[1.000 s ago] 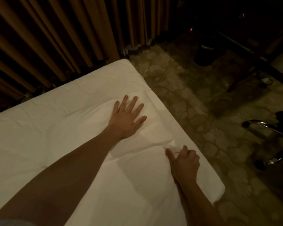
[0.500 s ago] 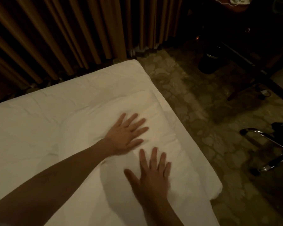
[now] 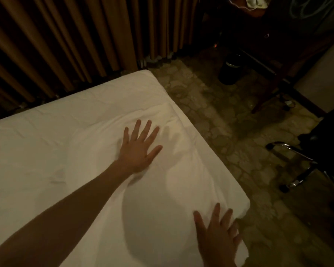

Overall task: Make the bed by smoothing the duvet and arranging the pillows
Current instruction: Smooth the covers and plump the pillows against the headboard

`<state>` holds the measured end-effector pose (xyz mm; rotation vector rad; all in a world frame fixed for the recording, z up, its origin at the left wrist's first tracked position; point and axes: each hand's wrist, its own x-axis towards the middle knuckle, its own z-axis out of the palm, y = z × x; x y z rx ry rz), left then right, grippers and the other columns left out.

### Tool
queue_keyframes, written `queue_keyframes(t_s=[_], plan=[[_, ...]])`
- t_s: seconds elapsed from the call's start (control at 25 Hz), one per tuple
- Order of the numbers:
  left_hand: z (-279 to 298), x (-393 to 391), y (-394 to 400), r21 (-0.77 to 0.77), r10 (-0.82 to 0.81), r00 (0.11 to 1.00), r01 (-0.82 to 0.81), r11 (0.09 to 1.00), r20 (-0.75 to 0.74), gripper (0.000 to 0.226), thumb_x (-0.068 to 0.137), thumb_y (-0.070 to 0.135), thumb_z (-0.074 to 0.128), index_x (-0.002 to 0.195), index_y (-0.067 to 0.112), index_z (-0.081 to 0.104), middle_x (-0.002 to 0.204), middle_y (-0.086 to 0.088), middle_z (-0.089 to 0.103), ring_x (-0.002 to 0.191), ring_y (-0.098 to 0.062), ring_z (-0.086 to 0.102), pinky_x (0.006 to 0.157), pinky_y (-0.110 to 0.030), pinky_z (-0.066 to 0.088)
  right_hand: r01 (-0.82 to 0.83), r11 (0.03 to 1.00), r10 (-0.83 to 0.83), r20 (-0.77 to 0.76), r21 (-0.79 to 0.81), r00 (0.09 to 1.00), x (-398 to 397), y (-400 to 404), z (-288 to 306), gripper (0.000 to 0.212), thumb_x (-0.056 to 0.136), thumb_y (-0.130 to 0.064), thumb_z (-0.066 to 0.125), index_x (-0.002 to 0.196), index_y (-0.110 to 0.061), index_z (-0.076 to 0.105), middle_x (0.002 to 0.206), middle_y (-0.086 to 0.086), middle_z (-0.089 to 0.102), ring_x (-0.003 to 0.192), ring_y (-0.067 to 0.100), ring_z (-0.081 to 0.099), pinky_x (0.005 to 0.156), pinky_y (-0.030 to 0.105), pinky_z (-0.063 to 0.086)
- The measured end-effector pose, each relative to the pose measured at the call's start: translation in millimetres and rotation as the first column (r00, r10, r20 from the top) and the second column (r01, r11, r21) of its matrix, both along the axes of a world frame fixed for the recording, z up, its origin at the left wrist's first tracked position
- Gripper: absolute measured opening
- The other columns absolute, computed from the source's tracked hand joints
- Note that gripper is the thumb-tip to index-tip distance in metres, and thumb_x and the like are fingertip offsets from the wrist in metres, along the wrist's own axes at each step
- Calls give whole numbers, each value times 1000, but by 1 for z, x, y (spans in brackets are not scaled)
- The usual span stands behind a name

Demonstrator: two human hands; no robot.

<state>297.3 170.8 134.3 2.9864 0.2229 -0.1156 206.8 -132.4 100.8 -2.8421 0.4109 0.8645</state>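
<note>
Head view, dim warm light. White duvet (image 3: 69, 151) covers the bed up to its far corner beside the brown curtains (image 3: 66, 35); patterned carpet (image 3: 229, 132) lies to the right. A raised, pillow-like bulge runs along the bed's right edge under or on the white fabric — I cannot tell whether it is a pillow or bunched duvet.

Left hand (image 3: 138, 149): flat, palm down, fingers spread wide, pressing the top of the bulge. It grips nothing. Creases fan out from under the fingertips toward the far corner.

Right hand (image 3: 217, 236): also flat and splayed, palm down near the bed's near-right corner, fingertips close to the edge. Nothing is pinched between the fingers.

Step in hand, as judged: smoothing the fabric at this corner.

Risks:
- Pressing with the left palm while sweeping with the right could push slack into a new ridge between the hands.
- The right hand sits near the edge — an outward stroke could drag the fabric off the corner toward the carpet.
- Low light may hide faint wrinkles on the left half.

A chrome-legged chair (image 3: 297, 162) stands well apart, no obstruction.
</note>
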Motion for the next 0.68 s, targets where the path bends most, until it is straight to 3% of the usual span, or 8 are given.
queue_keyframes(t_s=[0.08,0.2,0.32,0.48,0.6,0.68], plan=[[20,-45,-16,-127,-7,993,22,992,116,65,99,67,9,159,42,3,167,12,-14,152,-20,-24,121,-49,-15,-86,994,72,204,61,976,-5,32,21,113,68,-89,-16,161,-26,0,168,11,-6,153,39,-4,121,60,0],[10,-89,-20,-164,-5,996,20,986,93,62,99,65,3,158,45,6,167,15,-10,152,-17,-24,120,-43,-17,-458,863,322,470,210,822,-29,113,34,82,94,-76,17,160,-26,21,166,8,10,153,40,9,119,59,2],[-24,-104,-1,-62,18,1000,-19,998,-21,73,92,70,-12,158,44,6,170,9,0,153,-17,-18,121,-41,-15,-631,763,513,461,143,724,-50,140,13,75,96,-71,32,157,-26,31,165,11,18,150,43,20,115,63,12],[-42,-127,10,26,93,995,-92,995,-26,71,95,75,8,159,44,10,169,11,-1,155,-21,-12,123,-50,-7,-644,765,594,381,4,708,-65,88,-19,82,90,-84,15,159,-41,3,168,3,-6,153,37,-8,118,64,-2],[-38,-144,10,-14,216,976,-216,976,-27,71,96,76,14,159,44,5,169,12,-6,154,-23,-16,122,-53,-9,-546,837,520,296,10,802,-69,52,-20,83,86,-86,6,155,-44,-17,165,-1,-21,151,35,-19,118,64,-8],[-34,-158,7,-62,276,960,-279,958,-43,73,96,76,15,160,42,4,169,11,-7,154,-24,-18,122,-55,-9,-458,888,438,219,46,872,-69,27,-22,85,82,-89,-1,150,-47,-26,166,-1,-22,152,37,-16,118,64,-7]])
